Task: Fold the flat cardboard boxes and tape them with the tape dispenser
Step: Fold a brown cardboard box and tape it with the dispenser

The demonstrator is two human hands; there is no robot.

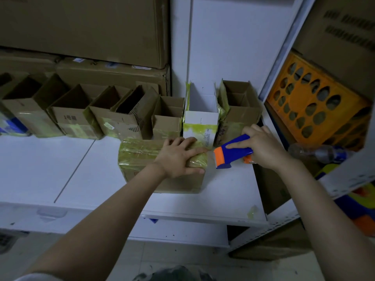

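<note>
A small cardboard box (pixel 142 159) stands on the white shelf (pixel 71 169), its top covered in yellowish tape. My left hand (pixel 178 157) lies flat on the box's right top edge, fingers straight and spread, thumb down its near side. My right hand (pixel 261 147) grips a blue and orange tape dispenser (pixel 229 155) just right of the box, its orange head close to the box's right edge. Behind, a row of open taped boxes (pixel 77 114) lines the back, among them a white box (pixel 200 114).
Large stacked cartons (pixel 85 33) fill the back left. An orange plastic crate (pixel 316 102) sits in the right-hand shelving, with a plastic bottle (pixel 322 153) below it. A scrap of tape (pixel 252 211) clings near the shelf's front right corner.
</note>
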